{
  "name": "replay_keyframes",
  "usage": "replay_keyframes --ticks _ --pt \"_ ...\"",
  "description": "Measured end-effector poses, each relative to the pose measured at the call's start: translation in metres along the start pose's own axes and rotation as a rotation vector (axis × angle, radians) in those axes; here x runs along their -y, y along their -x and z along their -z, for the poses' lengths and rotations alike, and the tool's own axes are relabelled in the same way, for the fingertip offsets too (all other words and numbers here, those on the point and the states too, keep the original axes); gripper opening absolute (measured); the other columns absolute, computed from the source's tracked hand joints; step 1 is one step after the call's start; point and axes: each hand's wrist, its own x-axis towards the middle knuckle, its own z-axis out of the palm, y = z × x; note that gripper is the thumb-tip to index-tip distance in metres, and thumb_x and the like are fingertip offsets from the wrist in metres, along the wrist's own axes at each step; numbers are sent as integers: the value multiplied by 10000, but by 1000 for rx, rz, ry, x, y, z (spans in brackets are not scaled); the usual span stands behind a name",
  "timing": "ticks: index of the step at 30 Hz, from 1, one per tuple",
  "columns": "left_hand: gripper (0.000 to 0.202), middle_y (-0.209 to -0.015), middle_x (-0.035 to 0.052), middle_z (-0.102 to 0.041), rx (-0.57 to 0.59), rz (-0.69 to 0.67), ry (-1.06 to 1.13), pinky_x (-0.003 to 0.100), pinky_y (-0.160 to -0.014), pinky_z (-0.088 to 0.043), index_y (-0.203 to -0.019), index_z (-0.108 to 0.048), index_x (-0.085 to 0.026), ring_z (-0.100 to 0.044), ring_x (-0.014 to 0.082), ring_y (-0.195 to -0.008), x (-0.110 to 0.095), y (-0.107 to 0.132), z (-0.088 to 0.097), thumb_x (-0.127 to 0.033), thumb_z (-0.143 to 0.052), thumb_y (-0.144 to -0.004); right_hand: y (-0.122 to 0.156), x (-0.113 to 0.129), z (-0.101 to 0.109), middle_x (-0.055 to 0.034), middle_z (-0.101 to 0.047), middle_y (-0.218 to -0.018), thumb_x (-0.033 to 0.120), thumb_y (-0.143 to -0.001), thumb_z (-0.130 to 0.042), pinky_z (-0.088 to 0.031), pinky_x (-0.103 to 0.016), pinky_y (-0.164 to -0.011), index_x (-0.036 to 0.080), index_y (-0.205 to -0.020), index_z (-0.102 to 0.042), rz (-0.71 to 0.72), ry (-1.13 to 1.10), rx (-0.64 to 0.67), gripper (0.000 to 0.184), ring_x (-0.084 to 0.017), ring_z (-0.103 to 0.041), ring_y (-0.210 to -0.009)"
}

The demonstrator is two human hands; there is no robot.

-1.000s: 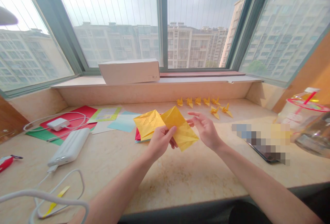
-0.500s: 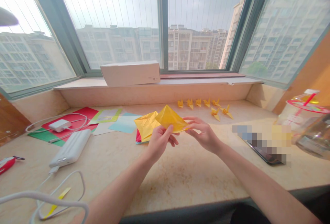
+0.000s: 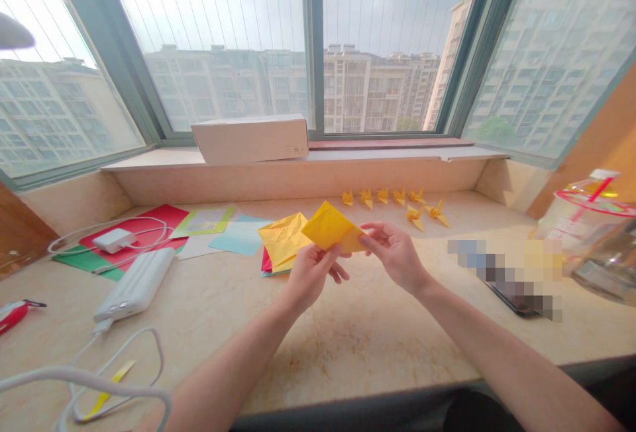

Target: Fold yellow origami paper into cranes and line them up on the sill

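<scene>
A folded sheet of yellow origami paper (image 3: 311,236) is up in the air between my hands. Its crumpled left part (image 3: 282,241) sits behind my left hand (image 3: 313,276), whose fingers grip the lower edge. My right hand (image 3: 395,254) pinches the right corner of the glossy flap (image 3: 330,228) between thumb and fingertips. Beyond the hands, several small yellow origami cranes (image 3: 382,197) stand in a row on the marble sill.
Sheets of red, green and pale blue paper (image 3: 241,240) lie left of centre. A white power bank (image 3: 134,284), a charger (image 3: 114,240) and white cables (image 3: 112,379) lie left. A pixelated phone (image 3: 511,299) and a plastic cup (image 3: 579,220) are right; a white box (image 3: 251,139) sits on the ledge.
The yellow paper's right part has gone from a long flap to a shorter, folded-up triangle. My right hand has moved up and left along it, and my left fingers have spread slightly.
</scene>
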Motion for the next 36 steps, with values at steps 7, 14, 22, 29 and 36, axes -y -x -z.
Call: replay_keyframes --ticks 7,14,22,29,36 --pt "400 -562 46 -637 -20 13 -18 211 -398 -439 -673 -623 -104 -574 110 -397 0 1 2 -474 -645 -825 -1 -1 2 -42 -717 -814 472 -768 -733 -535 -333 -722 177 -1071 -681 -42 29 73 425 -181 -657 -743" --pt "367 -650 53 -690 95 39 94 213 -399 -446 -883 -625 -131 -611 133 -427 -4 5 4 -493 -646 -829 0 -9 2 -78 -741 -914 466 -815 -689 -522 -364 -822 183 -928 -688 33 85 64 305 -225 -678 -874" --pt "431 -970 121 -735 35 45 224 315 -714 -577 -997 -697 -127 -699 228 -869 -1 2 3 -515 -648 -818 5 -2 8 -119 -591 -1348 330 -825 -705 -437 -467 -1026 241 -1041 -654 307 347 161 240 -277 -561 -1232" --pt "586 -933 68 -735 -92 17 152 299 -650 -568 -1313 -495 -198 -703 191 -747 -4 1 2 -389 -706 -801 5 -1 11 -88 -377 -1512 322 -852 -685 -364 -493 -1109 304 -1124 -707 481 497 338 273 -285 -367 -1395" --pt "422 -1027 129 -711 -8 -4 89 237 -550 -513 -1133 -615 -134 -722 196 -692 -8 3 1 -409 -671 -818 3 2 8 -102 -556 -1374 386 -917 -591 -426 -474 -1050 261 -989 -756 401 341 213 219 -265 -532 -1248"
